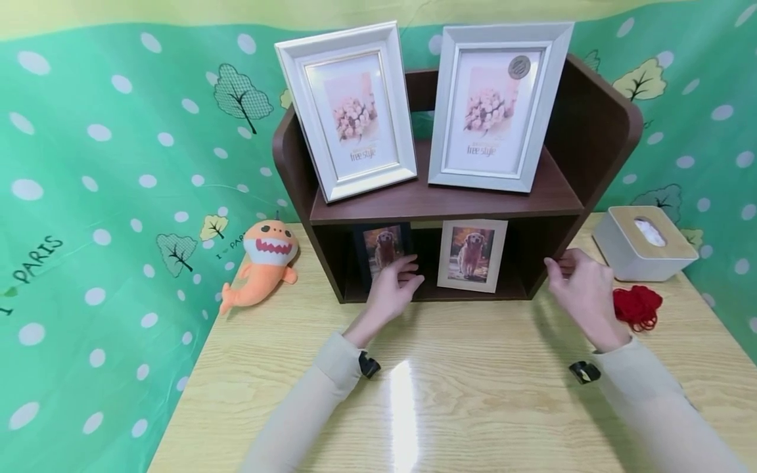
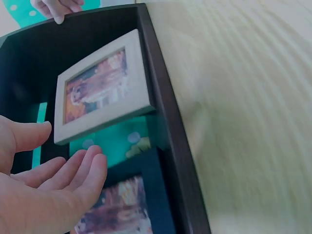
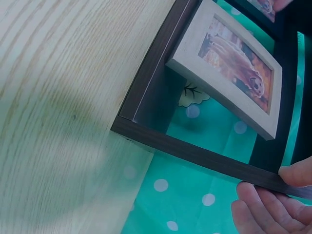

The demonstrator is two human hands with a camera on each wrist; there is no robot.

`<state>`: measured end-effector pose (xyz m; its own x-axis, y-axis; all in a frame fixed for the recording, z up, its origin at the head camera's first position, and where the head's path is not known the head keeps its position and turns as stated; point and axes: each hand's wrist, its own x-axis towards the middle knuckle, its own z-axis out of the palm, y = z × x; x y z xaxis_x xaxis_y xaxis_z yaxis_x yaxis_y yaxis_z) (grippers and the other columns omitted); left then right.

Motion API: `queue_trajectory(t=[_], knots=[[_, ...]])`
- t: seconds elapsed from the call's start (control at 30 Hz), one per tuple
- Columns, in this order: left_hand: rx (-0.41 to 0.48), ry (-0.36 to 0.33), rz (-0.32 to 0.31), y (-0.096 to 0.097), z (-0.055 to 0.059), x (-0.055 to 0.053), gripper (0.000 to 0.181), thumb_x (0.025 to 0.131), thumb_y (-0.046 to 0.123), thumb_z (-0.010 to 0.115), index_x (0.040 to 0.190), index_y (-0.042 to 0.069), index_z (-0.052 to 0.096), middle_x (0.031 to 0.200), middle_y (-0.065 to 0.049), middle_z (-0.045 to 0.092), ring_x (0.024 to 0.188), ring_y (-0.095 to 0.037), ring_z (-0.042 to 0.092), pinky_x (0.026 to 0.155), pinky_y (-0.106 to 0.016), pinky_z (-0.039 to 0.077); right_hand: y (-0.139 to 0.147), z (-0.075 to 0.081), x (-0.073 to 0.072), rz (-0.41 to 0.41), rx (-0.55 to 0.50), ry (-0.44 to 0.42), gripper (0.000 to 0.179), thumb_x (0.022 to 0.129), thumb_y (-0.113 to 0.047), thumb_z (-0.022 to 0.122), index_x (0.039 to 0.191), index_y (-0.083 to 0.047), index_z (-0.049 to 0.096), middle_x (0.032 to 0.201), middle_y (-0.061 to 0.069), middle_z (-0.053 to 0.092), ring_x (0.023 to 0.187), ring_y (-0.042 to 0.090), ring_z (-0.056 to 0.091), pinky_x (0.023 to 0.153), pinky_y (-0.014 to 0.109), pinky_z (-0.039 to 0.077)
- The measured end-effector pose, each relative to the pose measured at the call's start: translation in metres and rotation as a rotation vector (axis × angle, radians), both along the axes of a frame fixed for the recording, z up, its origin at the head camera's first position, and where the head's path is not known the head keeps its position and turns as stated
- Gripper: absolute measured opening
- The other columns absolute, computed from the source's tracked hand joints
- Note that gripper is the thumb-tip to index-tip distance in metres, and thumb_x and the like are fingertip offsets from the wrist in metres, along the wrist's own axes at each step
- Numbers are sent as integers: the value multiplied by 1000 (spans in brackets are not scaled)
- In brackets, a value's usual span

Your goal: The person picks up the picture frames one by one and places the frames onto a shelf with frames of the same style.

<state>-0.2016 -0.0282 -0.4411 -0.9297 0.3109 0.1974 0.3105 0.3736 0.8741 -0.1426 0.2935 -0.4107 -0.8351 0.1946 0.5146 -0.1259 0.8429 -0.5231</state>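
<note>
A dark brown two-level shelf (image 1: 449,209) stands on the table. In its lower level are a black picture frame (image 1: 363,251) on the left and a cream picture frame (image 1: 498,259) on the right, each with a dog photo. My left hand (image 1: 393,289) is in front of the black frame and partly covers it. In the left wrist view its fingers (image 2: 92,168) are loosely bent, apart from the thumb, with nothing between them. My right hand (image 1: 582,292) pinches the front edge of the shelf's right side panel, thumb inside and fingers (image 3: 263,209) outside.
Two white picture frames with flower prints, one left (image 1: 349,180) and one right (image 1: 479,180), lean on the upper level. An orange shark plush (image 1: 263,276) lies left of the shelf. On the right are a tissue box (image 1: 641,253) and red yarn (image 1: 637,307).
</note>
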Motion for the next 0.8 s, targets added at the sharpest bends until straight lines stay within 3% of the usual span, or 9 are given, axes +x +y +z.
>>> queue_trajectory(t=[0.2,0.5,0.8], knots=[[-1,43,0,-15,-8,6,40,91,11,67,128,2,58,112,-16,65,91,-17,66,78,-23,53,0,-1,1,-14,12,28,23,89,-17,64,85,6,65,78,23,67,72,40,61,69,53,39],[8,95,25,-43,-7,18,36,89,7,68,122,-4,60,106,-18,67,92,-21,66,77,-25,54,1,-1,0,12,23,26,23,89,-16,64,86,7,64,79,24,66,70,40,62,70,53,39],[77,29,35,-71,-13,28,35,89,5,68,123,-2,61,108,-18,65,96,-24,64,81,-33,54,3,3,2,30,-18,-50,26,92,-19,61,90,7,64,83,24,67,75,37,62,71,49,39]])
